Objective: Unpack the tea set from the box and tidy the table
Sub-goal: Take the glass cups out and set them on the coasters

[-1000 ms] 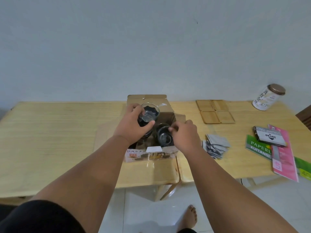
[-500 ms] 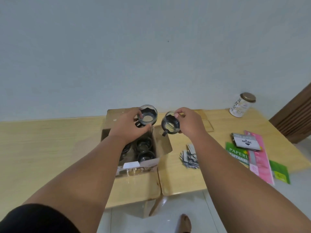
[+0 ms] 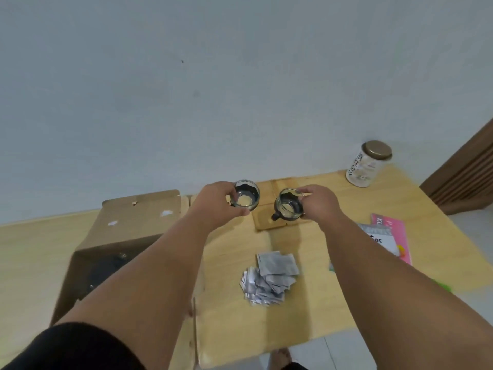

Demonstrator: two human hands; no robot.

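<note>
Altogether two glass cups are out of the box (image 3: 128,231), one in each hand. The left hand (image 3: 213,206) grips the left cup (image 3: 245,195) by its side, fingers wrapped round the far wall; the right hand (image 3: 317,202) pinches the right cup (image 3: 287,204) at its rim and side, with a dark handle sticking out toward the lower left. Both cups are held over the wooden coasters (image 3: 269,217), to the right of the box and farther back; whether either cup touches the wood cannot be told. The coasters look like a block of several square tiles, but hands and cups cover most of them, so no count is possible.

One cardboard box stands open with its flap up; the left forearm hides much of its inside, where only dark, blurred shapes show. One loose pile of grey sachets (image 3: 269,279) lies right of the box, nearer the table's (image 3: 306,316) front edge; they overlap too much to count. One white jar (image 3: 366,165) with a brown lid stands far right of the box, by the wall. Pink and white booklets (image 3: 392,237) at the right are partly covered by the right forearm.
</note>
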